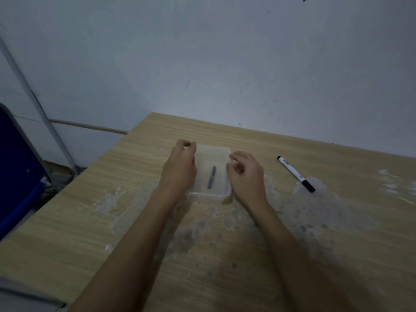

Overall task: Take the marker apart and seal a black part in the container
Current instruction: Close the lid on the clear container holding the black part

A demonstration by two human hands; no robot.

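Note:
A clear plastic container (211,154) sits on the wooden table (292,244), and it looks covered by its translucent lid. Through it a short black marker part (211,177) shows, lying lengthwise inside. My left hand (180,170) lies against the container's left side, its fingers curled shut beside the far left corner. My right hand (246,176) is at the right side with index finger and thumb apart, their tips touching the right rim. The rest of the marker (295,173), white with black ends, lies on the table to the right of my right hand.
The table stands against a pale wall (225,64); its left edge runs diagonally. A blue object (15,172) stands off the table at the left. White smears and dark spots mark the tabletop around and in front of the container.

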